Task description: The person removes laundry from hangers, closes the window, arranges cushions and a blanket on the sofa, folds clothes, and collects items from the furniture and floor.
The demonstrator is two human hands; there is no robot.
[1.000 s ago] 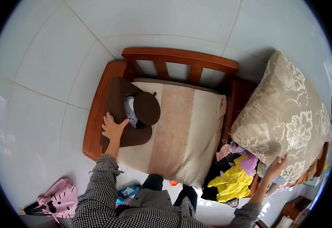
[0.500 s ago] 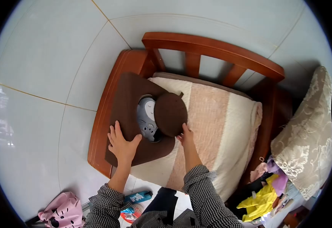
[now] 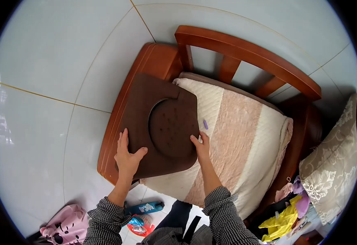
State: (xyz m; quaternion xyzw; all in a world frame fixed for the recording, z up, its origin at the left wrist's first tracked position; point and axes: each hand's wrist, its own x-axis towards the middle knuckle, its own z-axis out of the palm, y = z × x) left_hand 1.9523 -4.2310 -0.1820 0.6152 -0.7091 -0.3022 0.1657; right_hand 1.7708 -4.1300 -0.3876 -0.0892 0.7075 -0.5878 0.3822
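A dark brown, angular padded piece lies across the left side of the blanket and the wooden arm of a seat. Its round brown lid, dotted with small dark marks, sits in the circular opening and hides what is inside. My left hand grips the lower left edge, thumb on the top face and fingers along the side. At the right edge my right hand has its thumb on top, and its other fingers are partly hidden. A small purple object lies on the blanket near my right fingers.
A reddish wooden backrest rises behind the cream and pink blanket. To the right are a patterned cushion and a heap with a yellow cloth. A pink cloth item and a blue item are below left.
The round lid has moved left into the opening, covering the grey plush-like figure seen before. My right hand has shifted from the lid to the padded piece's edge. The purple object is now visible.
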